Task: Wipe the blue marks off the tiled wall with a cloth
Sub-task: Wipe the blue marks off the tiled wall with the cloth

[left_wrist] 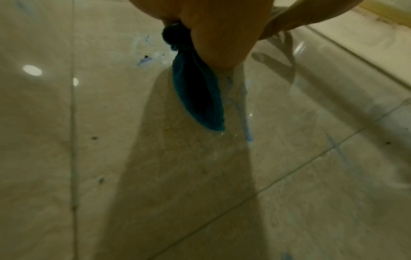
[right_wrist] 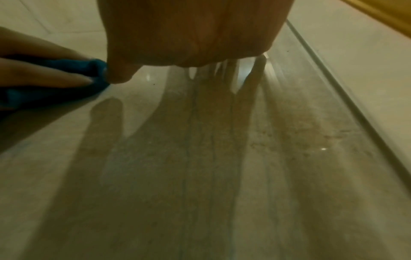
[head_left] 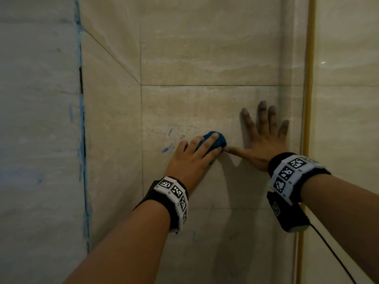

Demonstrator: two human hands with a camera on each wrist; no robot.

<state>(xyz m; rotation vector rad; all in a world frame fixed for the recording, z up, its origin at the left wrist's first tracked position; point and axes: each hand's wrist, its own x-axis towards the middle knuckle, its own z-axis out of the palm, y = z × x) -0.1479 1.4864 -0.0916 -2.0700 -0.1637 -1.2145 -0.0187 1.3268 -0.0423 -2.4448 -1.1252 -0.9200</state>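
Observation:
My left hand (head_left: 194, 154) grips a bunched blue cloth (head_left: 218, 140) and presses it against the beige tiled wall (head_left: 205, 58). Short blue marks (head_left: 167, 149) lie on the tile just left of this hand, with smaller ones above them. In the left wrist view a tail of the cloth (left_wrist: 198, 91) hangs from under the palm, and smeared blue marks (left_wrist: 144, 59) show beside it. My right hand (head_left: 264, 138) lies flat on the wall to the right with its fingers spread, its thumb tip touching the cloth (right_wrist: 93, 70). The right hand holds nothing.
A blue line (head_left: 82, 119) runs down the corner joint where a side wall meets the tiles on the left. A yellow vertical trim strip (head_left: 309, 99) borders the tiles on the right. A black cable (head_left: 332, 249) hangs from my right wrist band. Faint blue traces (head_left: 193, 235) sit lower down.

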